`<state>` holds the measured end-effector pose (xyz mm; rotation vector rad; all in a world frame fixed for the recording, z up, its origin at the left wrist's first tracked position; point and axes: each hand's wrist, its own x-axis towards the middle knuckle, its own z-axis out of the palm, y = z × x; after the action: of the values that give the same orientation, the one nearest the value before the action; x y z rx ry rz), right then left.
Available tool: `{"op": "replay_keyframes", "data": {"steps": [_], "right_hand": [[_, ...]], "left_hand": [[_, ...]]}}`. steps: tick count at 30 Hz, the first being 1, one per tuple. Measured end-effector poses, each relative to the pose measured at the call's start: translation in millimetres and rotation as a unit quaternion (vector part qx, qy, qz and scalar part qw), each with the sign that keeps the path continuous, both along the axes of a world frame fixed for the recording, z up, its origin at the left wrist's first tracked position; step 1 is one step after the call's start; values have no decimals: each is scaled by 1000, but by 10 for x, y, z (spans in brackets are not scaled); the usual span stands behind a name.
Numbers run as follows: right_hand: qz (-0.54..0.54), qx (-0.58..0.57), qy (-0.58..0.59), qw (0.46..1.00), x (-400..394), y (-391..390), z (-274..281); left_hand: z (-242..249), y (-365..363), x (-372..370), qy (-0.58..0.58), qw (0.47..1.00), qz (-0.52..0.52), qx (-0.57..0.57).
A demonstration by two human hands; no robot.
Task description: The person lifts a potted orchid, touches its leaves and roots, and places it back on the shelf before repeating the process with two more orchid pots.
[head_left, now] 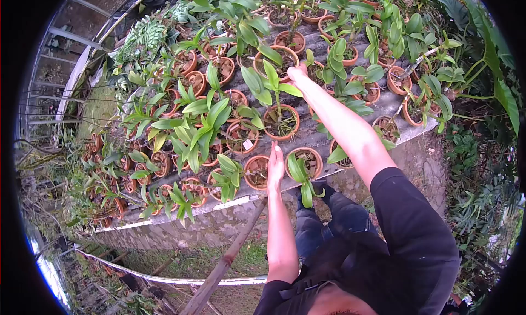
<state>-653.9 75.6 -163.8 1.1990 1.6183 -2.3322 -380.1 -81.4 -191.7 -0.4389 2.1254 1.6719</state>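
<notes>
My right hand (297, 74) reaches far over the bench, its fingers closed at the near right rim of a round clay pot (278, 48) that holds a leafy plant. Lower down, my left hand (276, 166) is held edge-on with its fingers stretched out. It sits between a clay pot (256, 182) on its left and another clay pot (318, 157) with a drooping green plant (302, 179) on its right. Between my two hands stands a clay pot (296, 130) with a tall upright plant (272, 79) and thin roots or stems showing inside.
Rows of potted plants crowd the grey corrugated bench (350, 127), close together on both sides. Its front edge (219, 206) runs just before my legs. A wooden pole (227, 260) leans at the lower left. Large leaves (487, 46) hang in at the right.
</notes>
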Motion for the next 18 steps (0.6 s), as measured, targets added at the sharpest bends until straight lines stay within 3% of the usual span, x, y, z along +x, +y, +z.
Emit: {"op": "replay_keyframes", "data": {"steps": [3, 5, 8, 12, 14, 18], "right_hand": [[35, 89, -9, 995, -50, -15, -187], [44, 92, -11, 995, -174, 0, -582], [48, 82, -3, 995, -137, -19, -659], [72, 142, -94, 983, -120, 7, -750], [68, 102, -92, 988, 23, 52, -522], [16, 61, -95, 994, 100, 63, -567]], "left_hand": [[-41, 19, -26, -2, 1000, -11, -3], [-60, 28, -56, -2, 1000, -18, -6], [-102, 53, -100, -2, 1000, -26, -9], [-152, 76, -182, 9, 999, -38, -14], [-188, 86, -222, 17, 999, -45, -20], [-253, 96, -265, 25, 999, -44, -21]]}}
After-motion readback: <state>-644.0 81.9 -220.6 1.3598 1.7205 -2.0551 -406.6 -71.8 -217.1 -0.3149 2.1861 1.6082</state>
